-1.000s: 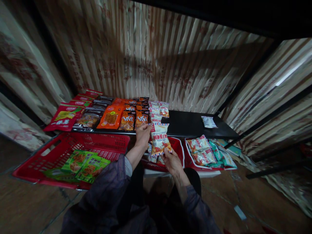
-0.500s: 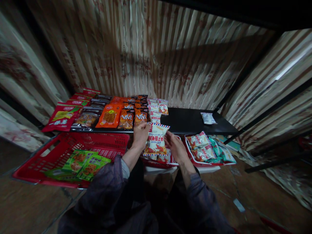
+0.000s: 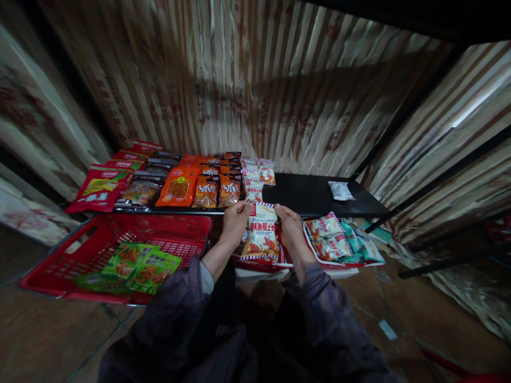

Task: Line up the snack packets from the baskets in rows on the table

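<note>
A white and orange snack bag (image 3: 261,234) with striped edges hangs upright in front of me, its printed side facing me. My left hand (image 3: 235,223) pinches its upper left corner. The upper right corner is between the fingers of my right hand (image 3: 290,226), which are closed on it. Just beyond, matching snack bags (image 3: 253,190) lie in a column on the black shelf (image 3: 303,195), with one more bag (image 3: 266,171) beside them at the back. Below the held bag, a red basket (image 3: 255,266) is mostly hidden.
Orange, dark and red snack packs (image 3: 178,186) fill the shelf's left part. A small white bag (image 3: 340,190) lies at its right. Under the shelf edge stand a red basket (image 3: 43,271) with green packets (image 3: 154,271) and another basket (image 3: 349,266) with more bags. Dark posts (image 3: 431,186) frame the right side.
My right hand has closed on the bag's upper right corner, where its fingers were looser before. The bag has shifted slightly right and hangs straighter.
</note>
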The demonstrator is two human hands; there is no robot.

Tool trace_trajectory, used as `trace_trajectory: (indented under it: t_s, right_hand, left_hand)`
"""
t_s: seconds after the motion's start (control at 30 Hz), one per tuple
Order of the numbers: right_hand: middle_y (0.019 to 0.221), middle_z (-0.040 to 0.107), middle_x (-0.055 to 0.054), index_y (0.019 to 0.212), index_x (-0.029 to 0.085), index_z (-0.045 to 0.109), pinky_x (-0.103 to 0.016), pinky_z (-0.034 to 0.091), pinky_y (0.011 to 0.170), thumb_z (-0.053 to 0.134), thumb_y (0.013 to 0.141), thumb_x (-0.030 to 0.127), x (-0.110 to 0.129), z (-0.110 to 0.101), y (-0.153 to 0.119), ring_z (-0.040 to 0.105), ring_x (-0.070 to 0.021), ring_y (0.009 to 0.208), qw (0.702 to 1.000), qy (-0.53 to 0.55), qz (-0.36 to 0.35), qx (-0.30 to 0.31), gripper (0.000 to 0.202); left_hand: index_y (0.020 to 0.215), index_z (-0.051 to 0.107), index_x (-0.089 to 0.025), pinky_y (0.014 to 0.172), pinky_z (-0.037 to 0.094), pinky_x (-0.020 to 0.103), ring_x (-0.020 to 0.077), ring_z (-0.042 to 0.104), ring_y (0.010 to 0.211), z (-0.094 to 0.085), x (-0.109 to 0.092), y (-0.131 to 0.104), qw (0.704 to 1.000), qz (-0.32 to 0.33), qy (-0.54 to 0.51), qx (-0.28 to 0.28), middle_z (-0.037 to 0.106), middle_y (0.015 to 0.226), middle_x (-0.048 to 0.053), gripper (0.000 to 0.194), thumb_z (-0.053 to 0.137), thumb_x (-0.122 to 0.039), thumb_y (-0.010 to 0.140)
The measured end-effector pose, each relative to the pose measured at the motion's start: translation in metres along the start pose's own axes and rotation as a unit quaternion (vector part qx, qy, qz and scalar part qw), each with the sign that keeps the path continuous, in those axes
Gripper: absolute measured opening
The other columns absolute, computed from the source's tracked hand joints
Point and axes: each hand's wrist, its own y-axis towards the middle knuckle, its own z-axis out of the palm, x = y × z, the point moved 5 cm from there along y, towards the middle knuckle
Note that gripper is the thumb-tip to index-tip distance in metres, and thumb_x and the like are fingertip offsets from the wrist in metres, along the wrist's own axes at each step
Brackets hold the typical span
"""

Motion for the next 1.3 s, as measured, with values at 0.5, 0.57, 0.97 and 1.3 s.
trace_trajectory:
  t_s: [0.5,0.57,0.97,1.3]
  right_hand:
    - [0.049,0.061,0.006,0.061,0.019,0.066,-0.024,0.040,0.044,0.081,0.057,0.042,0.005,-0.010,0.030,0.050,-0.0096,0.043,0.994,-0.019,-0.061,-0.083,0.028]
    - [0.051,0.063,0.005,0.062,0.019,0.066,-0.025,0.042,0.046,0.080,0.057,0.042,0.002,-0.011,0.034,0.052,-0.0108,0.045,0.995,-0.018,-0.053,-0.085,0.027]
    - [0.057,0.067,0.005,0.069,0.019,0.065,-0.025,0.048,0.053,0.083,0.056,0.041,-0.005,-0.007,0.039,0.058,-0.0116,0.050,0.998,0.001,-0.007,-0.055,0.031]
    - [0.075,0.075,-0.002,0.081,0.020,0.071,-0.030,0.054,0.064,0.079,0.060,0.057,-0.012,0.009,-0.017,0.069,-0.0198,0.070,0.994,-0.050,0.063,0.076,0.043]
  left_hand:
    - [0.091,0.070,-0.014,0.080,0.049,0.032,0.0205,0.067,0.081,0.002,0.019,-0.028,0.978,-0.142,-0.049,0.146,0.074,0.085,0.006,0.035,0.077,-0.035,0.064]
    - [0.089,0.071,-0.014,0.078,0.049,0.030,0.0201,0.067,0.079,0.000,0.021,-0.030,0.980,-0.139,-0.041,0.133,0.074,0.082,0.006,0.032,0.077,-0.032,0.063]
    - [0.093,0.071,-0.015,0.064,0.050,0.026,0.0164,0.065,0.068,-0.007,0.031,-0.038,0.988,-0.139,-0.041,0.060,0.073,0.075,0.003,0.032,0.075,-0.027,0.064]
    - [0.088,0.068,-0.014,0.061,0.049,0.026,0.0152,0.063,0.066,-0.018,0.031,-0.025,0.989,-0.121,-0.087,0.011,0.071,0.076,0.002,0.039,0.080,-0.035,0.056]
